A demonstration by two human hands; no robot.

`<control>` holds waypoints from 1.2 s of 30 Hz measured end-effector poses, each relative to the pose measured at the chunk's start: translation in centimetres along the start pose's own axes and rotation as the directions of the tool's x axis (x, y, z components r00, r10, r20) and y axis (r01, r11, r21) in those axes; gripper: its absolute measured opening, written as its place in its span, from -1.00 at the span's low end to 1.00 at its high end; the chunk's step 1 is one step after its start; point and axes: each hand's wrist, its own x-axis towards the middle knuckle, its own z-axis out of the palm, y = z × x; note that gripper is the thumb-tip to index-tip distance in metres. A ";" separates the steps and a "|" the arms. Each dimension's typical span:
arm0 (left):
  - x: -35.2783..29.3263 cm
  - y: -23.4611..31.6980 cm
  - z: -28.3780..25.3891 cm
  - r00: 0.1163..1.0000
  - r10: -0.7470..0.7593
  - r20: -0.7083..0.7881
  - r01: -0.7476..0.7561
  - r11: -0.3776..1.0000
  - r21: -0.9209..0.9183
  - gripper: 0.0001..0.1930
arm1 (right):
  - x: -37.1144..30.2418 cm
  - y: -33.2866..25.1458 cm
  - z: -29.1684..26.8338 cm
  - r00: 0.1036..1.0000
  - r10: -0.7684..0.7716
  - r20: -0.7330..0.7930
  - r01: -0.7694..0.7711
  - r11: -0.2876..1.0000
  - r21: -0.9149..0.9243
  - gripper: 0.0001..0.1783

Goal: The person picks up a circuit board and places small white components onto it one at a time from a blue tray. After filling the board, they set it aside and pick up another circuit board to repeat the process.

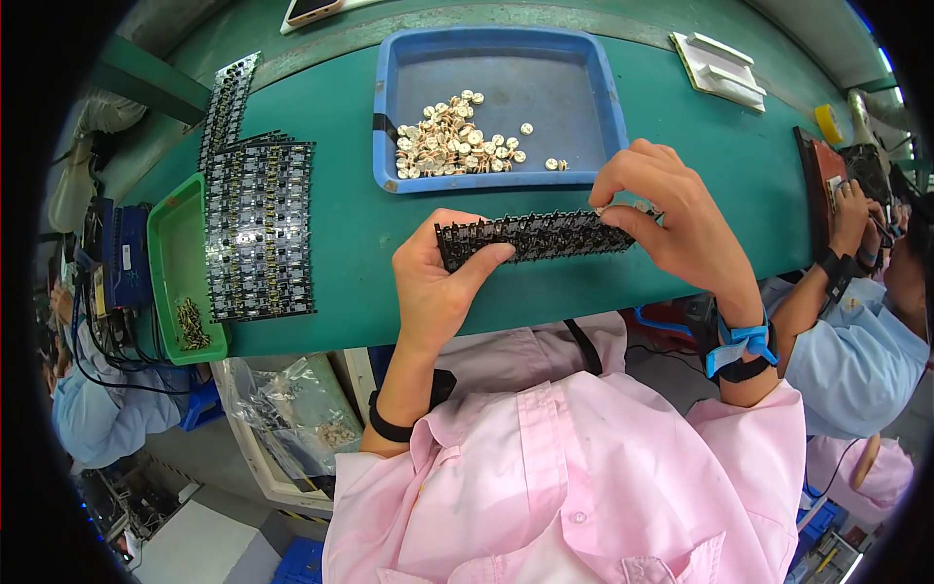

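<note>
My left hand (437,273) grips the left end of a long black circuit board strip (545,237), thumb across its near face. The strip is held tilted above the green table, in front of a blue tray (387,117). My right hand (671,209) is closed in a pinch at the strip's right end. A small pale piece shows at its fingertips, too small to make out fully. Several round white parts (642,206) show along the strip's top edge, partly hidden by that hand. Many round white-and-copper parts (448,136) lie heaped in the blue tray.
Stacked black board strips (261,229) lie at the left, beside a green tray (180,219) with small brass-coloured pins (193,326). A white fixture (720,70) lies at the far right. Another person's hands (850,219) work at the right. A phone (313,10) lies at the far edge.
</note>
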 end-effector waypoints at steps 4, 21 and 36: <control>-0.1 0.1 0.0 1.000 0.003 0.006 -0.003 1.000 -0.024 -0.83 | -0.4 -0.1 0.2 0.999 -0.012 -0.050 0.011 1.000 -0.010 -0.86; 0.0 0.4 0.2 0.999 0.038 -0.015 -0.039 0.996 -0.076 -0.81 | 0.7 0.3 -1.0 0.993 0.084 0.086 -0.094 0.988 0.119 -0.90; 0.6 -0.3 -1.1 0.985 0.151 -0.083 -0.151 0.989 0.009 -0.78 | 1.6 0.7 1.0 1.000 -0.019 -0.002 0.019 1.000 0.001 -0.89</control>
